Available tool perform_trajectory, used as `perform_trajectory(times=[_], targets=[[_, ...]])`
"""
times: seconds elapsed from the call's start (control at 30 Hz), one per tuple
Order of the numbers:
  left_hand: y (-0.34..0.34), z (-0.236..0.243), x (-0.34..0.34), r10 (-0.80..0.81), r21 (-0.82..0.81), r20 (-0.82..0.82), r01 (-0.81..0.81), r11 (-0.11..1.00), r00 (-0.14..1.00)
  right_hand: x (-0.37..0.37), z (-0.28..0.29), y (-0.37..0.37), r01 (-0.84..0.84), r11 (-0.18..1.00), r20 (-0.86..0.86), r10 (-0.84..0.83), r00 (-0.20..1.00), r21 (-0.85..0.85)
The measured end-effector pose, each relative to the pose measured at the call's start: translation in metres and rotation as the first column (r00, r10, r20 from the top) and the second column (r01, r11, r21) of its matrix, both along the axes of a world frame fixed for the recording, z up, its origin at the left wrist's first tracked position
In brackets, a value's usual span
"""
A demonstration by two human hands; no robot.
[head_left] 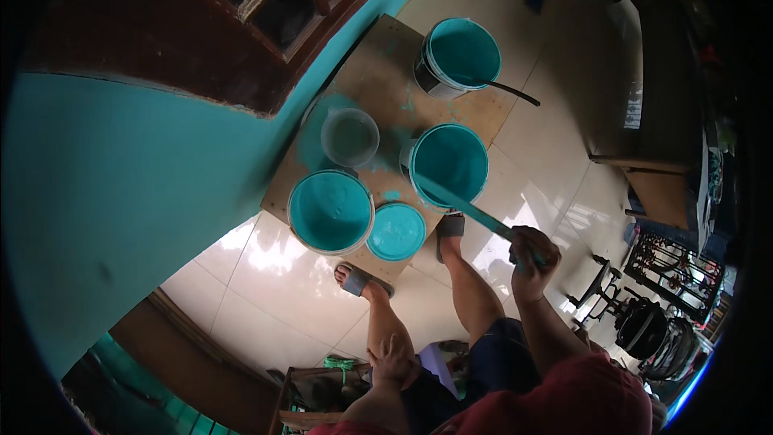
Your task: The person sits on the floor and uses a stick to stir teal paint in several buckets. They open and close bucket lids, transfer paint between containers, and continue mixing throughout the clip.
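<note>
My right hand (533,259) is closed around the end of a paint-covered flat stick (475,213). The stick's other end dips into a bucket of teal paint (483,149). On my left leg, near the knee, rests my left hand (393,362) with its fingers spread, holding nothing. Left of the stirred bucket stand a translucent plastic container (351,136) and a second teal paint bucket (330,208). A round teal-coated lid (396,231) lies beside that bucket. Farther off, a third bucket (439,80) has a dark curved handle (515,93) leaning out over its rim.
A paint-spattered wooden board (386,64) lies under the buckets on the tiled floor (250,274). A teal wall (161,193) with a brown wooden frame (278,48) runs along the left. At right stand dark furniture (668,185) and a wheeled black item (642,328).
</note>
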State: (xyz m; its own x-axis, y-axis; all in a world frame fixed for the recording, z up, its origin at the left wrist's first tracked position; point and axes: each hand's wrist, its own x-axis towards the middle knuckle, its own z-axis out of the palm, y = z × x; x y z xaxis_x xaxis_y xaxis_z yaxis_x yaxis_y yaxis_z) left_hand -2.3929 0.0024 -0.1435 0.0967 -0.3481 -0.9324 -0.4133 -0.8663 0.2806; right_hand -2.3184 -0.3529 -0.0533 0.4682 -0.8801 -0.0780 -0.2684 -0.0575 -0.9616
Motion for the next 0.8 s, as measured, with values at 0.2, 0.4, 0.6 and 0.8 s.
perform_trajectory(times=[0.2, 0.4, 0.6, 0.8], targets=[[0.002, -0.002, 0.000, -0.054, -0.009, 0.030, 0.054, 0.999, 0.998, 0.015, -0.055, -0.043, 0.060, 0.998, -0.241, -0.053, 0.969, 0.022], [-0.002, 0.006, 0.008, -0.076, 0.003, 0.013, 0.076, 0.997, 0.997, 0.004, -0.112, -0.061, 0.121, 0.968, -0.299, -0.051, 0.953, 0.222], [-0.008, 0.010, 0.015, -0.065, -0.002, -0.009, 0.065, 0.998, 0.998, -0.069, -0.134, 0.006, 0.289, 0.918, -0.495, -0.125, 0.860, 0.271], [-0.005, 0.007, 0.009, -0.108, -0.007, 0.015, 0.108, 0.994, 0.994, -0.020, -0.176, 0.096, -0.160, 0.642, -0.172, 0.422, 0.890, 0.750]])
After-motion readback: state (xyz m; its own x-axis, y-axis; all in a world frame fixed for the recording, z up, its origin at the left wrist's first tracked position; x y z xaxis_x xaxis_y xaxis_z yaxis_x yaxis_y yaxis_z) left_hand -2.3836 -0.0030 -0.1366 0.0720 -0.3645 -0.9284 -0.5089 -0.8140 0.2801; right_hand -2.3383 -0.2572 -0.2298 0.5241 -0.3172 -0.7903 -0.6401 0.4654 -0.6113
